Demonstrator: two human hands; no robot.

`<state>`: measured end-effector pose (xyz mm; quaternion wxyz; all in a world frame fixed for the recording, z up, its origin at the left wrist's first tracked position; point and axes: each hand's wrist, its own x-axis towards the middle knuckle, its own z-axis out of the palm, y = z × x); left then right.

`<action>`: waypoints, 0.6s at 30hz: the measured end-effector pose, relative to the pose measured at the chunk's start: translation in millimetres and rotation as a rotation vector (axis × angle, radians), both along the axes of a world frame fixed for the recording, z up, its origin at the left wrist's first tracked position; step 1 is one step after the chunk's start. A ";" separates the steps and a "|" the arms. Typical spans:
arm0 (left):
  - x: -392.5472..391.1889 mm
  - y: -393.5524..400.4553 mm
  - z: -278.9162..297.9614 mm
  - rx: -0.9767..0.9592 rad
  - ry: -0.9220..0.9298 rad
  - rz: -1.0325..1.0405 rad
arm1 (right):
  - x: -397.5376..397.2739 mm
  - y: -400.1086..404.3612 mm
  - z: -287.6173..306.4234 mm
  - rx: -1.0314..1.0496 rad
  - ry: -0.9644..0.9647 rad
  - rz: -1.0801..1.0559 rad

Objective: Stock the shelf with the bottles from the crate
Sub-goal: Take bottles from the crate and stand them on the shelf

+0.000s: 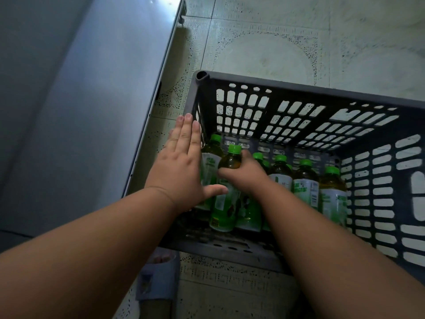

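Note:
A dark grey slotted crate (299, 88) stands on the tiled floor and holds several green-capped tea bottles with green and white labels. My right hand (243, 176) is wrapped around the shoulder of one bottle (230, 162) near the crate's left side. My left hand (181, 162) hovers flat over the crate's left wall, fingers straight and together, thumb out toward the held bottle's label. More bottles (305, 178) stand upright in a row to the right. The pale metal shelf surface (80, 111) lies to the left of the crate.
Patterned floor tiles (276, 42) stretch beyond the crate. The shelf's edge (161, 72) runs diagonally close to the crate's left corner. A slipper on a foot (158, 275) shows below the crate's near wall.

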<state>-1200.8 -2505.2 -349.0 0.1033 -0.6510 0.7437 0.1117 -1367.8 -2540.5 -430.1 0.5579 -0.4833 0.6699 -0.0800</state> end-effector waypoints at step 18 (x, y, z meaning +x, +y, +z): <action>3.1 57.3 201.0 -0.196 0.556 0.212 | -2.8 36.7 312.3 -0.818 -0.082 0.135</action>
